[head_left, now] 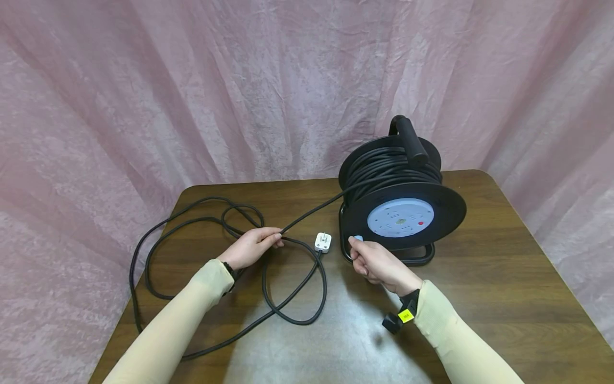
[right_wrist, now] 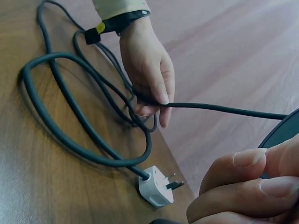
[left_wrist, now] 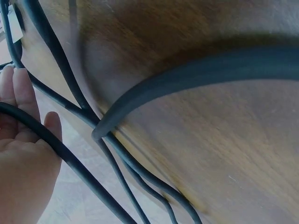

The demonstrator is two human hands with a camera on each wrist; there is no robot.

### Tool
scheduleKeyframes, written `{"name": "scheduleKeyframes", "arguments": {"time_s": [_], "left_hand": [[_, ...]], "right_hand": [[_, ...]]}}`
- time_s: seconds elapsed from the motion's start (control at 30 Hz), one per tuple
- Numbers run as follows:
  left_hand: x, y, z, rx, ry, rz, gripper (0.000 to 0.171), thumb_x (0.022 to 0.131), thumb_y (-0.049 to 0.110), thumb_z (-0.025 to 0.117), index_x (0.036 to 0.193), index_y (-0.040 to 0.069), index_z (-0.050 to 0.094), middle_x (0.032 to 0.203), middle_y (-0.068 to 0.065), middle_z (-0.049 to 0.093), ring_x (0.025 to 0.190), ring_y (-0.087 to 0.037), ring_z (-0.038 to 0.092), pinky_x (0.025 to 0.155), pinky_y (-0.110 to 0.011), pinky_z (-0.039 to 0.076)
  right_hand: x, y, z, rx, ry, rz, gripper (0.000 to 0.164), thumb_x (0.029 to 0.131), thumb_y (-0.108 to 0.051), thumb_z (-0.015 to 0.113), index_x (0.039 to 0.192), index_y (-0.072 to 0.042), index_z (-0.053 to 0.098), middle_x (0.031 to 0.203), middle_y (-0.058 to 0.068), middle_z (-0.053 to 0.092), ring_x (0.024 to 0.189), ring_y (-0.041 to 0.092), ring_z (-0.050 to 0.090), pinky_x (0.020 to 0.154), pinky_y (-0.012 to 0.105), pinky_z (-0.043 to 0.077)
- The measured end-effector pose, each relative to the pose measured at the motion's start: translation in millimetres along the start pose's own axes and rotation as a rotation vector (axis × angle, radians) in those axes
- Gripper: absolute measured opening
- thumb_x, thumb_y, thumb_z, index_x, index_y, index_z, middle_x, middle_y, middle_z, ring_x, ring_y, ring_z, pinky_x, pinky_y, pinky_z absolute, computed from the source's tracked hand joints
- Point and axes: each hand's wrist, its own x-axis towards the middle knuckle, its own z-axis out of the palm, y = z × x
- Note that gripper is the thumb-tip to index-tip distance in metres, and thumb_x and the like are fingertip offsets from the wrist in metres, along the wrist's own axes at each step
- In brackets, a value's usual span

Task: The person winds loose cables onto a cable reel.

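- Guiding the cord (head_left: 314, 209) well seems to call for a light, even pull; the left hand (head_left: 251, 248) pinches it between thumb and fingers, where it slants up to the reel (head_left: 403, 190).
- Right hand (head_left: 379, 266): fingers curled, apparently gripping a small pale-blue knob (head_left: 358, 237) by the reel's near edge, though the hand hides most of it.
- Slow, smooth turning would probably suit; the reel stands on a bent tube frame (head_left: 422, 260), right of the table's middle.
- On the left, slack cord lies in crossed loops, which could snag unless eased apart.
- Textures: bendy black cord, boxy white plug (head_left: 323, 242), round pale socket panel (head_left: 400, 217), wood-grain table (head_left: 479, 240), crushed pink curtain (head_left: 288, 90).
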Motion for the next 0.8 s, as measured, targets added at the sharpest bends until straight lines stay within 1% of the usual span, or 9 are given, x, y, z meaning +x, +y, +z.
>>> {"name": "scheduleKeyframes", "arguments": {"time_s": [0.1, 0.27, 0.4, 0.63, 0.8], "left_hand": [[1.1, 3.3, -0.5, -0.012, -0.008, 0.004, 0.038, 0.108, 0.031, 0.046, 0.136, 0.011, 0.06, 0.108, 0.0, 0.07, 0.105, -0.015, 0.062, 0.097, -0.042, 0.047], [2.9, 7.9, -1.4, -0.016, -0.011, -0.001, 0.036, 0.108, 0.03, 0.045, 0.135, 0.012, 0.061, 0.106, 0.003, 0.068, 0.103, -0.013, 0.062, 0.097, -0.041, 0.048], [2.3, 7.9, 0.0, -0.011, -0.004, -0.005, 0.036, 0.108, 0.03, 0.046, 0.135, 0.013, 0.062, 0.106, 0.004, 0.069, 0.103, -0.012, 0.063, 0.098, -0.041, 0.047], [-0.1, 6.0, 3.9, 0.014, 0.004, 0.018, 0.033, 0.108, 0.028, 0.047, 0.131, 0.013, 0.064, 0.106, 0.005, 0.07, 0.104, -0.014, 0.062, 0.097, -0.043, 0.048], [0.6, 5.0, 5.5, 0.02, 0.006, 0.015, 0.033, 0.107, 0.03, 0.047, 0.131, 0.014, 0.064, 0.104, 0.007, 0.069, 0.102, -0.012, 0.062, 0.096, -0.041, 0.048]], "right_hand": [[-1, -4, 1, 0.001, -0.007, -0.002, 0.054, 0.105, -0.052, 0.04, 0.088, -0.001, 0.049, 0.054, 0.0, 0.04, 0.04, 0.009, 0.021, 0.038, 0.022, 0.018], [-1, -9, 2, 0.01, -0.018, -0.004, 0.053, 0.105, -0.051, 0.039, 0.088, -0.002, 0.049, 0.054, 0.0, 0.04, 0.04, 0.009, 0.021, 0.038, 0.022, 0.018], [0, -10, 2, 0.008, -0.034, -0.021, 0.054, 0.105, -0.052, 0.04, 0.087, -0.001, 0.048, 0.054, 0.0, 0.039, 0.039, 0.009, 0.02, 0.038, 0.022, 0.017], [-1, -12, 2, 0.019, -0.052, -0.039, 0.056, 0.104, -0.054, 0.04, 0.087, -0.001, 0.047, 0.053, 0.0, 0.039, 0.039, 0.009, 0.02, 0.037, 0.023, 0.017], [-3, -15, 2, 0.027, -0.067, -0.054, 0.056, 0.105, -0.054, 0.04, 0.086, -0.002, 0.048, 0.054, -0.001, 0.039, 0.04, 0.009, 0.02, 0.037, 0.023, 0.017]]}}
